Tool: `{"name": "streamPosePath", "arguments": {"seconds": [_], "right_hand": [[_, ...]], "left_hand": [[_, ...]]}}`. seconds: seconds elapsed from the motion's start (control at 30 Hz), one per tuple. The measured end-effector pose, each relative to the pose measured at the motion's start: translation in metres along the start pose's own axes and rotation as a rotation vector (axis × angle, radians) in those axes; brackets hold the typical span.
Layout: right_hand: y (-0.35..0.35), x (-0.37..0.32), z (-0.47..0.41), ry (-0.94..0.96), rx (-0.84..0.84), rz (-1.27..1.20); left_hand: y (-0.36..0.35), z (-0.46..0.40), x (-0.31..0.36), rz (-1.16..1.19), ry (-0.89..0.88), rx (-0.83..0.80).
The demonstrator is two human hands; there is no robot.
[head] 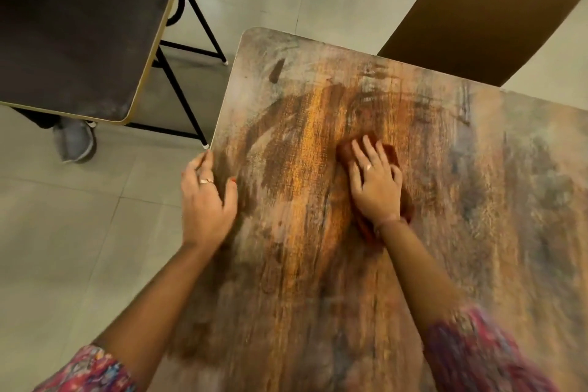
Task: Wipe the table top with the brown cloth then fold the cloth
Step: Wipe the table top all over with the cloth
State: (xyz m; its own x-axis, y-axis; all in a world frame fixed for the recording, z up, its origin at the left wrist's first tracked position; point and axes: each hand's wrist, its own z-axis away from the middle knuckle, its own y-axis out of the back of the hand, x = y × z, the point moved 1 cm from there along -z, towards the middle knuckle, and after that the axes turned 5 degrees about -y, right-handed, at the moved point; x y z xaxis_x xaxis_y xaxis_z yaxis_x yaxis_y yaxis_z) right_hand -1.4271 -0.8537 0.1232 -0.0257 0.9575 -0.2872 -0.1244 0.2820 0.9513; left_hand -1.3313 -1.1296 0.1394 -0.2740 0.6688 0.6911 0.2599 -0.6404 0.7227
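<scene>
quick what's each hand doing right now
Left hand: grips the table edge.
Right hand: open, pressing flat on the cloth.

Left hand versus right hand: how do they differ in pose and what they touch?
The left hand grips the table by its left edge, thumb on top; the right hand presses flat, fingers spread, on the brown cloth. The left sits at the edge, the right farther in. Both wear a ring.

head cam | worn on head | faces forward and steeply down | close over table top (286, 264) | single view
</scene>
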Motion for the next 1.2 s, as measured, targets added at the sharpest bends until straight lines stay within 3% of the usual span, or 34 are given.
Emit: {"name": "streamPosePath", "arguments": {"seconds": [0.13, 0.2, 0.3, 0.4, 0.53, 0.6, 0.73, 0.87, 0.93, 1.1, 1.2], "right_hand": [[-0.005, -0.045, -0.104, -0.228, 0.028, -0.058], [-0.014, -0.079, -0.100, -0.208, 0.032, -0.080], [-0.035, -0.119, -0.014, 0.149, -0.042, -0.125], [-0.043, -0.120, 0.099, 0.441, -0.201, -0.080], [-0.036, -0.107, 0.092, 0.630, -0.279, -0.001], [-0.032, -0.118, 0.038, 0.567, -0.239, -0.006], [-0.025, -0.146, -0.087, 0.204, -0.101, -0.108], [-0.035, -0.162, -0.096, 0.112, -0.071, -0.126], [-0.040, -0.163, -0.042, 0.271, -0.097, -0.105], [-0.054, -0.134, 0.148, 0.883, -0.359, 0.064], [-0.054, -0.123, 0.156, 1.096, -0.452, 0.111]], "left_hand": [[0.007, -0.029, -0.022, 0.397, 0.460, -0.032], [0.006, -0.032, -0.028, 0.614, 0.637, -0.050], [0.009, -0.033, -0.035, 0.847, 0.766, -0.055], [0.011, -0.034, -0.039, 0.978, 0.786, -0.120], [0.013, -0.034, -0.035, 0.990, 0.810, -0.172], [0.014, -0.034, -0.033, 0.988, 0.815, -0.172], [0.016, -0.029, -0.030, 0.993, 0.804, -0.147], [0.013, -0.029, -0.033, 1.010, 0.815, -0.097], [0.012, -0.031, -0.034, 1.022, 0.821, -0.118], [0.009, -0.037, -0.043, 1.087, 0.848, -0.161], [0.008, -0.040, -0.048, 1.150, 0.809, -0.208]]}}
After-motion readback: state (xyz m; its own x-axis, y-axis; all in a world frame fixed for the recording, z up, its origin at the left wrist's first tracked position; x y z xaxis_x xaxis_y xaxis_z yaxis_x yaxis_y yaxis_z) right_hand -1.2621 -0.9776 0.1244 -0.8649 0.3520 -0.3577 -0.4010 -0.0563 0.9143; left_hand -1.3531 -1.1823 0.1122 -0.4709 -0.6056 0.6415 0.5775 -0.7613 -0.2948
